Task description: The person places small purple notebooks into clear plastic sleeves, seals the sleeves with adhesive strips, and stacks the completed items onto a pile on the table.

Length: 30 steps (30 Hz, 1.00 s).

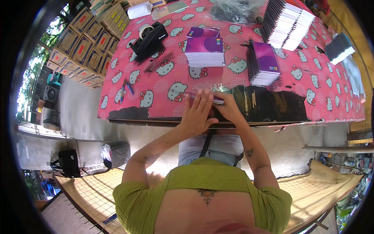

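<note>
At the table's near edge, my right hand (228, 107) grips a thin purple notebook (219, 100) by its right side. My left hand (198, 111) lies over the same notebook with its fingers stretched out flat, covering most of the cover. Beyond my hands sits a stack of purple notebooks (204, 46). To its right is another stack of purple notebooks (265, 56) with black spiral binding. A taller pile of spiral-bound notebooks (288, 24) rises behind that one, white page edges showing.
A black tape dispenser (150, 38) stands at the far left of the pink patterned table (134, 91), near loose black binding spirals (159, 62). Pens (126, 89) lie closer. Clear plastic (237, 11) is at the back. Stacked cartons (83, 45) stand left of the table.
</note>
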### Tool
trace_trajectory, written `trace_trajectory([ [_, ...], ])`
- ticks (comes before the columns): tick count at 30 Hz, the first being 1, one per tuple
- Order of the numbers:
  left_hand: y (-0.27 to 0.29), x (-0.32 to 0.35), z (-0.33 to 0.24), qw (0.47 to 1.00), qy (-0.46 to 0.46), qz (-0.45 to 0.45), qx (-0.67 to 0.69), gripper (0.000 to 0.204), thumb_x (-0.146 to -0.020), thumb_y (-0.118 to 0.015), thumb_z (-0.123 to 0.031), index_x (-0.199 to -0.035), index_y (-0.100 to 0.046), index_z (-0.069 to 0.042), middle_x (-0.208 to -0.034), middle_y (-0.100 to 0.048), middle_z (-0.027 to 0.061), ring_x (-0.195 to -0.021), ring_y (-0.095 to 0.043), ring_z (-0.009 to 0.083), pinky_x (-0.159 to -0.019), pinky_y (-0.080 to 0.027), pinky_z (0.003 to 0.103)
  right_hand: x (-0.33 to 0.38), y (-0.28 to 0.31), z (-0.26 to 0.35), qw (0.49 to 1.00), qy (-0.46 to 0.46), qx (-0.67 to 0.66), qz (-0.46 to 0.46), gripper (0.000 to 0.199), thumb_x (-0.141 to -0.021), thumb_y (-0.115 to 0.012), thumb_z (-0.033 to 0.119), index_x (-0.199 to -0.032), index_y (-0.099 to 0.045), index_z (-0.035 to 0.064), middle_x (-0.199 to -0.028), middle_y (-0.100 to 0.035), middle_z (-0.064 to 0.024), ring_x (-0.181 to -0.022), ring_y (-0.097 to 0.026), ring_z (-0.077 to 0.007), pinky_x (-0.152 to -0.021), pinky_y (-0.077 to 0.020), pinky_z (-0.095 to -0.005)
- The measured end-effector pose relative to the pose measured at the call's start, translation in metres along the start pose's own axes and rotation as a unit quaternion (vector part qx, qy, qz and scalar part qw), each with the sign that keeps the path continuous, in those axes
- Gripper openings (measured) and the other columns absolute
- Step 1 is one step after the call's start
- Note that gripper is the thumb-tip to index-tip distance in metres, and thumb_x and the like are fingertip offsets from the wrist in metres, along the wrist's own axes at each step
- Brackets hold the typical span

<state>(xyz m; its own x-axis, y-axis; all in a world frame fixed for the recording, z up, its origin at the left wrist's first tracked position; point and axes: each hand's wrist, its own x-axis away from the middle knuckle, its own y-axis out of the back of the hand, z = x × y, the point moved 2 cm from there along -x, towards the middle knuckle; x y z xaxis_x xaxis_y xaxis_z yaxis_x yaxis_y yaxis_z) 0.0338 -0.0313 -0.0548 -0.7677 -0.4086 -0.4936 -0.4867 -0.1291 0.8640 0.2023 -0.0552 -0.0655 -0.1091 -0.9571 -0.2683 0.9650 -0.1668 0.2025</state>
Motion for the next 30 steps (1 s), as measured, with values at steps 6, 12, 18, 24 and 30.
trace_trajectory([
  [6,0.024,-0.043,0.036,0.997,-0.051,-0.013,0.062,0.035,-0.09,-0.067,-0.024,-0.122,-0.063,-0.01,-0.124,-0.064,0.0082,-0.121,-0.059,0.0228,-0.116,-0.019,0.058,-0.003,0.0,0.016,0.998,-0.052,0.008,0.041,0.036,-0.086,-0.07,0.009,-0.12,-0.064,-0.001,-0.098,-0.071,-0.0175,-0.086,-0.068,-0.0248,-0.079,-0.0518,-0.0334],
  [12,0.035,-0.057,0.038,0.992,-0.041,-0.021,0.115,0.025,-0.086,-0.071,-0.022,-0.108,-0.066,-0.012,-0.1,-0.068,0.0038,-0.102,-0.065,0.0234,-0.114,-0.025,0.054,0.001,0.005,0.035,0.989,0.096,0.086,-0.068,0.03,-0.087,-0.07,0.01,-0.116,-0.067,0.0006,-0.093,-0.069,-0.0152,-0.08,-0.065,-0.0254,-0.075,-0.0512,-0.0342],
  [18,0.031,-0.054,0.045,0.99,-0.042,-0.023,0.133,0.02,-0.087,-0.07,-0.025,-0.105,-0.066,-0.015,-0.094,-0.066,0.003,-0.096,-0.064,0.0218,-0.112,-0.028,0.056,0.02,0.005,0.02,0.993,-0.016,0.051,-0.103,0.026,-0.087,-0.07,0.007,-0.113,-0.07,0.0026,-0.094,-0.069,-0.0136,-0.078,-0.064,-0.0213,-0.069,-0.0502,-0.0303],
  [24,0.029,-0.057,0.047,0.992,-0.045,0.032,0.114,0.029,-0.087,-0.069,-0.034,-0.108,-0.065,-0.014,-0.105,-0.063,0.0048,-0.108,-0.062,0.0238,-0.112,-0.026,0.059,0.02,-0.001,0.022,0.988,-0.131,-0.005,-0.087,0.024,-0.091,-0.068,0.007,-0.113,-0.069,-0.0007,-0.084,-0.07,-0.0116,-0.068,-0.062,-0.0113,-0.061,-0.0499,-0.0281],
  [30,0.004,-0.021,0.014,0.998,-0.001,0.046,0.033,0.075,-0.096,-0.045,-0.054,-0.148,-0.036,0.0,-0.151,-0.037,0.0219,-0.145,-0.029,0.0392,-0.114,-0.01,0.066,0.021,-0.005,0.007,0.987,-0.122,-0.041,-0.093,0.023,-0.095,-0.065,0.008,-0.114,-0.067,-0.0043,-0.088,-0.069,-0.0037,-0.078,-0.062,-0.0061,-0.068,-0.0549,-0.0242],
])
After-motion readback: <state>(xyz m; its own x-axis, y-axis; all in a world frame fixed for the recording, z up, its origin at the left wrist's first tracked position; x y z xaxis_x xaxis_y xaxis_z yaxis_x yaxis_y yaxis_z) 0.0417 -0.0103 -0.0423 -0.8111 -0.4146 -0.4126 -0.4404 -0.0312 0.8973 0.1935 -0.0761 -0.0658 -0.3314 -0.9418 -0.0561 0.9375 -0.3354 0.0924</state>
